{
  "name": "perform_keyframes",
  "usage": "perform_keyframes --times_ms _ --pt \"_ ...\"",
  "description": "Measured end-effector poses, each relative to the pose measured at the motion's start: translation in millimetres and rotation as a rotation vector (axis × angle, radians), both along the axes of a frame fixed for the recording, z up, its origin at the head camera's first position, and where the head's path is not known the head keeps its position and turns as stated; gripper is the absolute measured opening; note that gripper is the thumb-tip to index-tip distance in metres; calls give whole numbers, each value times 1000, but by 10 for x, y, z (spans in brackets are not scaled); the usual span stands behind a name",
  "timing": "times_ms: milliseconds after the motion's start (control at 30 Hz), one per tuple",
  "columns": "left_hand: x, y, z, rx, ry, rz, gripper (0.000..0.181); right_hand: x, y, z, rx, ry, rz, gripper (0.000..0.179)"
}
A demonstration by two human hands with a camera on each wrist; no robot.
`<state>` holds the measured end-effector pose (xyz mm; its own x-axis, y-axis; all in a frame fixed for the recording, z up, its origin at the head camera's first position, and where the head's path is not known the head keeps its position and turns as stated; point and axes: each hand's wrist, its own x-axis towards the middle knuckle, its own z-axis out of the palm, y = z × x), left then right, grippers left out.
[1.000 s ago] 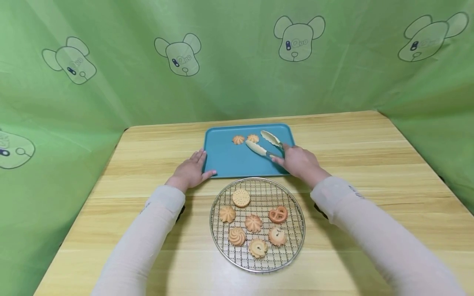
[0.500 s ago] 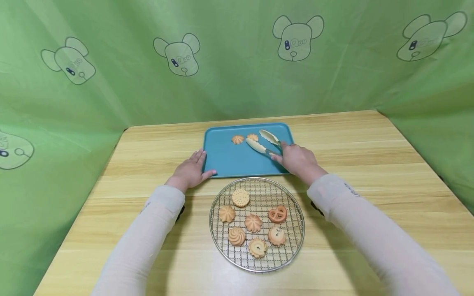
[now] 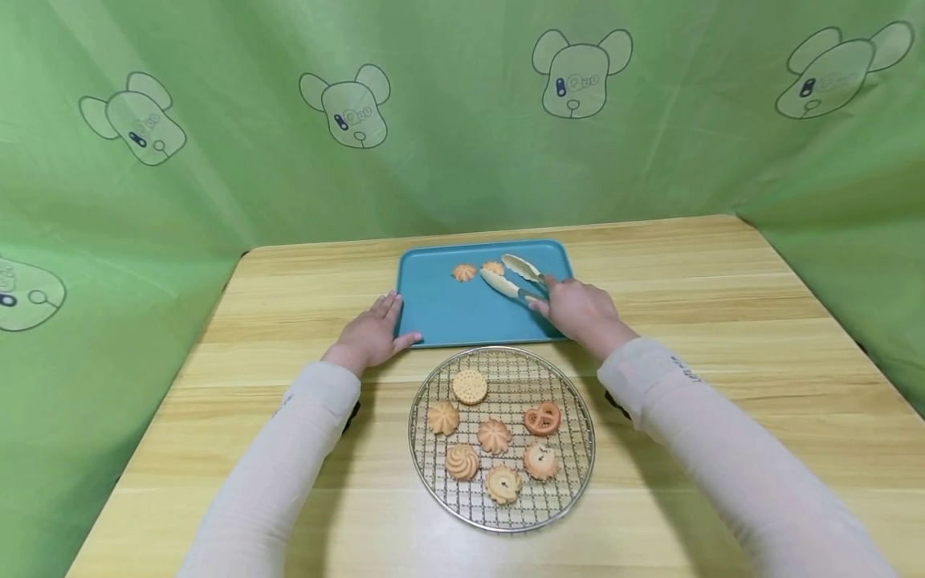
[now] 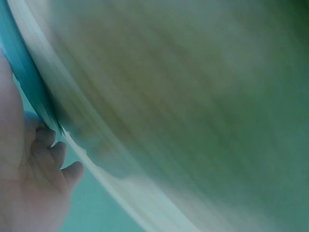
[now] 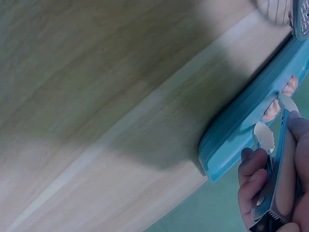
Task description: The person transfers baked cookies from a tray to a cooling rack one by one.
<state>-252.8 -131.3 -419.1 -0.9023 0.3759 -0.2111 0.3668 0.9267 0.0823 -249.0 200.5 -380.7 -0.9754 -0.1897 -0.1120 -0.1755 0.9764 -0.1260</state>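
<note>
My right hand [image 3: 584,313] grips a pair of tongs [image 3: 500,283] with cream, scalloped tips, spread apart over the blue tray [image 3: 462,317]. Between and just beyond those tips lies a flower-shaped cookie [image 3: 492,266]; a second flower-shaped cookie [image 3: 464,273] sits to its left on the tray. In the right wrist view the curled fingers [image 5: 253,179] wrap the tongs' handles, and both cookies show past the tips. My left hand [image 3: 368,333] rests at the tray's left edge with fingers extended, its thumb along the front left corner.
A round wire rack [image 3: 506,514] stands on the wooden table [image 3: 289,273] in front of the tray. Several cookies lie on it, among them a pretzel-shaped cookie [image 3: 543,418] and a round dotted cookie [image 3: 470,387]. A green curtain [image 3: 462,177] surrounds the table.
The far tip of the tongs has moved slightly left, narrowing the gap around the right cookie on the tray. My right hand shifted a little left; the left hand stays in place.
</note>
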Motion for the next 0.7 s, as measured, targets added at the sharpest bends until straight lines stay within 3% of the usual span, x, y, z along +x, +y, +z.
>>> perform_keyframes --times_ms 500,700 --pt "-28 -12 -47 3 9 -3 89 25 38 -5 7 31 27 70" --pt "-10 -10 -18 8 12 -5 89 54 115 34 -13 55 41 70"
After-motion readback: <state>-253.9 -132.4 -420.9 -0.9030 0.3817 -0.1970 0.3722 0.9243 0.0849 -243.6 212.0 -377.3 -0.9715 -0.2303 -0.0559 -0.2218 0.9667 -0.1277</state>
